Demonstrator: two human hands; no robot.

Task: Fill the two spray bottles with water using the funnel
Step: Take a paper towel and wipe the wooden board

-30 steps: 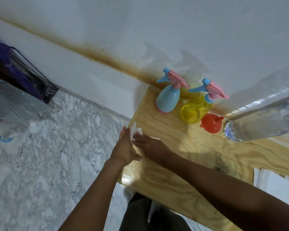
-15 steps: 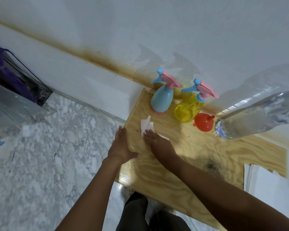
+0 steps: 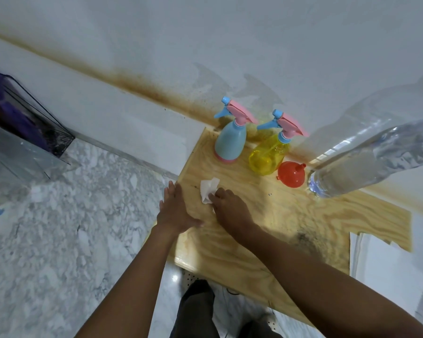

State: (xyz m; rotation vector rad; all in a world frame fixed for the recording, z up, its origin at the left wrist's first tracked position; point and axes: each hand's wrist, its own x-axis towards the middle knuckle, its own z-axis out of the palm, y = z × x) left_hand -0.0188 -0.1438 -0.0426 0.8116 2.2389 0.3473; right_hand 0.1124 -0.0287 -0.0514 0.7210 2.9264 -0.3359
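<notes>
Tissue crumpled under the right hand's closed fingers on the plywood worktop; left hand lies open, flat at its edge.

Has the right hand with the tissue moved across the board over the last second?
Yes. The right hand, pressing the white tissue on the wooden board, has slid away from the board's left edge, toward the blue spray bottle.

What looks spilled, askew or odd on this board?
The right hand presses a crumpled tissue onto the wooden board, which has a dark smudge; whether it's wet is unclear. The red funnel lies unused.
</notes>
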